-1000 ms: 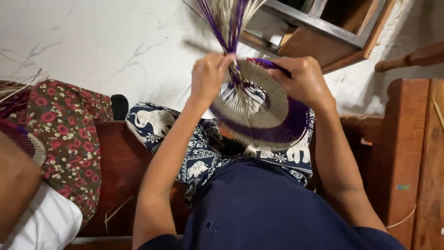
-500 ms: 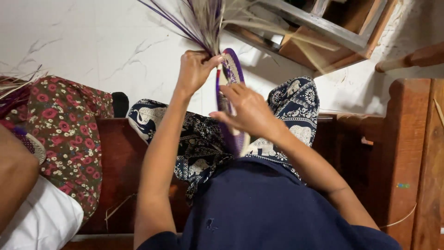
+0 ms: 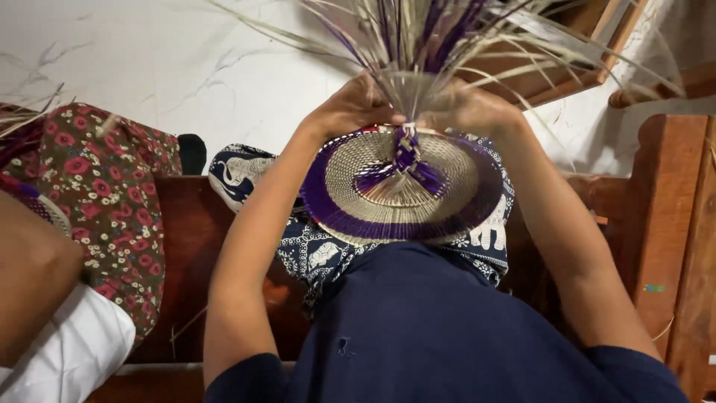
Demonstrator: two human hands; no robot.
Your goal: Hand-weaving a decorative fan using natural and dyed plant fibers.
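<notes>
Keep your left hand (image 3: 350, 108) and right hand (image 3: 466, 112) clamped on the straw bundle (image 3: 418, 52), steadying the woven fan (image 3: 403, 190) flat over your lap.

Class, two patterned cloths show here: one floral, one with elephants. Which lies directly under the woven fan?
The navy elephant-print cloth, spread over the lap beneath the woven fan. The red floral cloth lies apart, far left.

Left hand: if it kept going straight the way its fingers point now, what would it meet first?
The left hand points right, across the top of the woven fan. It would meet the gathered bundle of loose straw strands first, which it already seems to touch, then the right hand. Depth is unclear.
</notes>
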